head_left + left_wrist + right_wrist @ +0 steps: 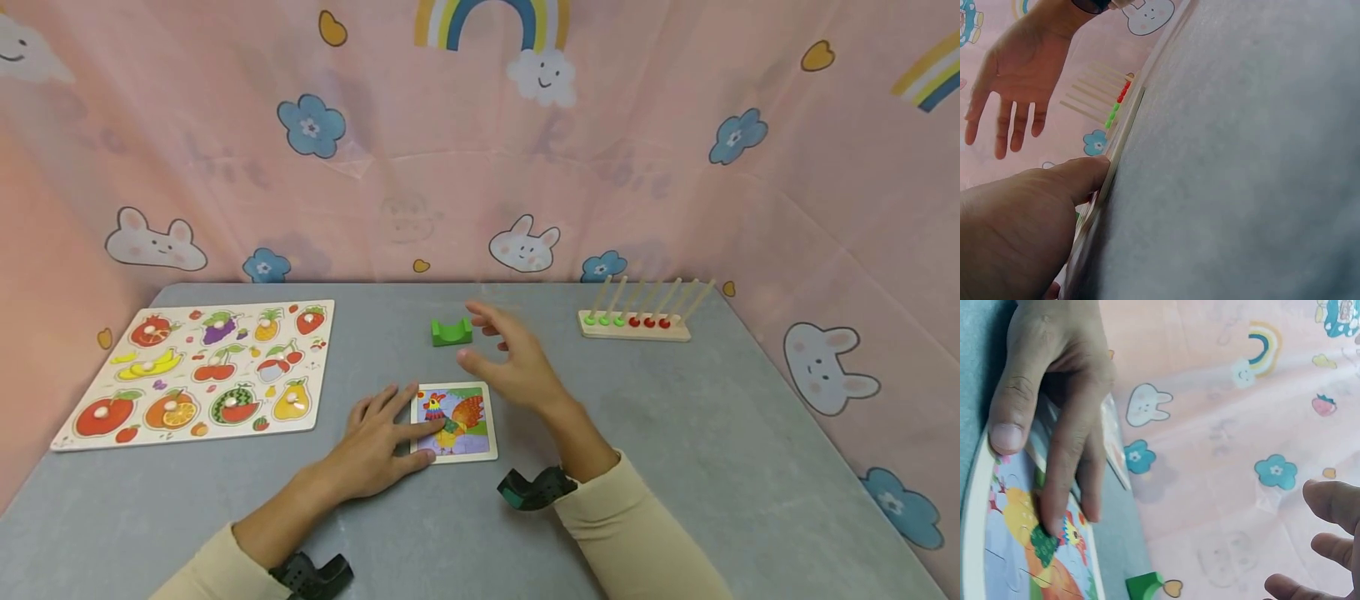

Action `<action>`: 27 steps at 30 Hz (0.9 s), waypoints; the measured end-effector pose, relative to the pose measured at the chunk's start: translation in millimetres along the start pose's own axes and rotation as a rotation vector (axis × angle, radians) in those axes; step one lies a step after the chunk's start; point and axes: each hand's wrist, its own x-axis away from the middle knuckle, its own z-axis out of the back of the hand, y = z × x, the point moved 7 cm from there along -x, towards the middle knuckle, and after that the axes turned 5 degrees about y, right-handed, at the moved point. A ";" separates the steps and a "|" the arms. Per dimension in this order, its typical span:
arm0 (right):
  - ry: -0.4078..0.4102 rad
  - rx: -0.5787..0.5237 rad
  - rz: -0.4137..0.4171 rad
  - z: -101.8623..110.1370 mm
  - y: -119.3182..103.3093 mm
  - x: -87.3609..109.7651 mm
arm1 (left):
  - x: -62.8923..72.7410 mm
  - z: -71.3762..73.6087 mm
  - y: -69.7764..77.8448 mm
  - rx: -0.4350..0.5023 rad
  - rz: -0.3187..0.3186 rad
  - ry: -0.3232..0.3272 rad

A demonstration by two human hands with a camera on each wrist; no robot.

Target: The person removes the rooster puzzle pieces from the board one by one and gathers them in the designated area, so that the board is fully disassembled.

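A small framed jigsaw puzzle [471,417] with a rooster picture lies on the table in front of the person. The left hand [382,446] rests on its left side, fingers spread; in the right wrist view the thumb [1009,428] is on the pale frame and a fingertip touches the picture by a green piece [1042,545]. Above the puzzle's upper right corner, the right hand [513,358] is raised with loosely bent fingers and nothing in them. A green block with a curved hollow [452,333] stands just left of those fingers.
A fruit peg board [225,421] takes up the left of the table. At the back right stands a wooden rack [633,327] with upright pegs and green and red beads. A pink printed cloth [420,183] hangs behind the grey table [712,433].
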 end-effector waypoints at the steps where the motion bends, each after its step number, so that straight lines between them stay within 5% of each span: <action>1: -0.002 -0.008 0.000 -2.1 1.8 0.2 | -0.2 -0.1 -0.2 0.000 0.002 0.002; 27: -0.176 -0.005 -0.027 -62.8 39.5 14.3 | -1.6 1.6 1.8 0.007 0.001 0.090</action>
